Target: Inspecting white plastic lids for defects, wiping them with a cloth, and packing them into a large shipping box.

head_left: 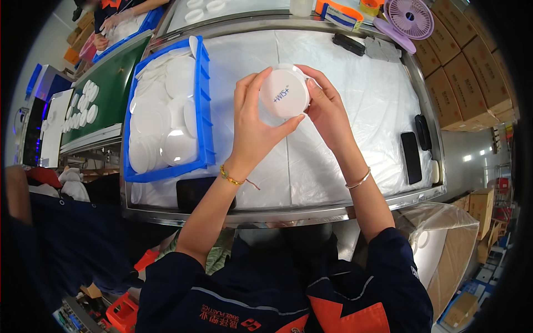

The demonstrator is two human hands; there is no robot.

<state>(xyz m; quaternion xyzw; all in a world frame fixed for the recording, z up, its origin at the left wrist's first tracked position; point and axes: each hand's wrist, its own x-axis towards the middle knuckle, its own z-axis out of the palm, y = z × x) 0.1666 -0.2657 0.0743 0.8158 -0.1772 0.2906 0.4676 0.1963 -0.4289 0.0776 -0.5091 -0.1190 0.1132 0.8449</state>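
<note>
A white round plastic lid [284, 100] with blue print on its face is held up over the plastic-covered table [250, 188]. My left hand [250, 114] grips it from the left, thumb along its lower edge and fingers around the upper left. From the other side, my right hand [327, 108] has its thumb and fingers closed around the right rim. A second white rim shows behind the lid's upper right edge; whether it is a separate piece I cannot tell. Left of my left hand stands a blue crate [205, 111] heaped with white round lids [151, 119].
A dark phone [411, 157] and a black object [423, 132] lie at the table's right. Along the back are a black item [348, 44], an orange-and-blue tape dispenser [340, 15] and a purple fan [409, 18]. A green conveyor [105, 83] carries white discs; another person's hand [114, 21] works beyond.
</note>
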